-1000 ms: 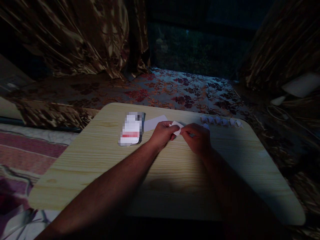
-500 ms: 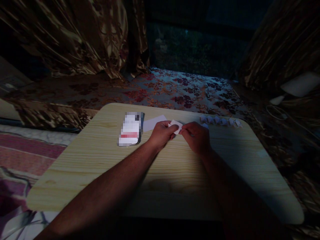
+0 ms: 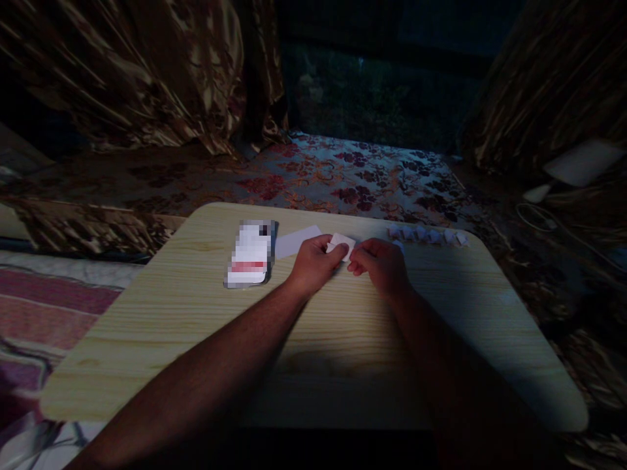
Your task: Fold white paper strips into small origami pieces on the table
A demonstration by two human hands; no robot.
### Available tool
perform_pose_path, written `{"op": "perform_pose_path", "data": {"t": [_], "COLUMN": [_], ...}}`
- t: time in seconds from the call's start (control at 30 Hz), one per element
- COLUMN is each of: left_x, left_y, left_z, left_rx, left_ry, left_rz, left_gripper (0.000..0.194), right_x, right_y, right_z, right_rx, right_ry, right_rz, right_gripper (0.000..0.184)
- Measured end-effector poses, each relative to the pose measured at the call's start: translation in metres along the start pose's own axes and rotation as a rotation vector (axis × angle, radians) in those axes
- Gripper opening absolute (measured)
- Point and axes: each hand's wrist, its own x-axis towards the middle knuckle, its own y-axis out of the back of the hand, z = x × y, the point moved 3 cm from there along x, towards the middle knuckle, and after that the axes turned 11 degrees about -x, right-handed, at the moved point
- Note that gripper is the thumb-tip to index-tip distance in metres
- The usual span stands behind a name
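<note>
A small folded piece of white paper [image 3: 339,239] is held just above the table, between my two hands. My left hand [image 3: 311,264] grips it from the left, with the thumb lying across its face. At the paper's right edge, my right hand [image 3: 383,266] is closed, its thumb and fingertips pinched together against the edge. Behind my left hand a flat white sheet of paper [image 3: 295,241] lies on the table. Beyond my right hand stands a row of small folded paper pieces [image 3: 427,235], one more partly hidden close behind the knuckles.
The light wooden table [image 3: 196,333] has rounded corners. A phone [image 3: 251,254], blurred over, lies left of the sheet. Behind the table is a ledge with flowered cloth [image 3: 353,176], between dark curtains [image 3: 196,72]. A white lamp-like object [image 3: 582,163] with a cable stands at right.
My right hand's fingers have shifted slightly down along the paper's right edge and curled more. The paper stays in my left hand. The whole view has moved a little.
</note>
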Motion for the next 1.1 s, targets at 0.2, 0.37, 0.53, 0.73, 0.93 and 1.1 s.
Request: {"op": "perform_pose_path", "data": {"t": [0.2,0.37,0.53,0.73,0.93,1.1], "left_x": [0.0003,0.0004,0.0004,0.0000,0.0002,0.0004], "left_y": [0.0000,0.0005,0.0009,-0.0007,-0.0008,-0.0007], "left_z": [-0.0011,-0.0029,-0.0030,0.0001,0.0002,-0.0009], "left_rx": [-0.035,-0.049,-0.027,0.039,0.083,0.057], "left_ry": [0.001,0.024,0.019,-0.040,-0.045,-0.026], "left_rz": [-0.020,-0.018,-0.026,-0.039,-0.034,-0.059], "left_gripper": [0.023,0.024,0.025,0.022,0.021,0.018], "right_x": [-0.0001,-0.0004,0.0001,-0.0001,0.0014,0.0009], "right_y": [-0.0007,-0.0015,-0.0033,-0.0020,-0.0009,-0.0004], "right_z": [-0.0006,0.0002,0.0021,0.0021,0.0045,0.0020], "right_rx": [-0.001,0.039,0.093,0.092,0.034,0.047], "right_ry": [0.043,0.036,-0.038,-0.047,0.024,0.027], "right_rz": [-0.007,-0.006,-0.018,-0.010,-0.005,-0.002], "right_gripper": [0.010,0.009,0.010,0.015,0.011,0.010]}}
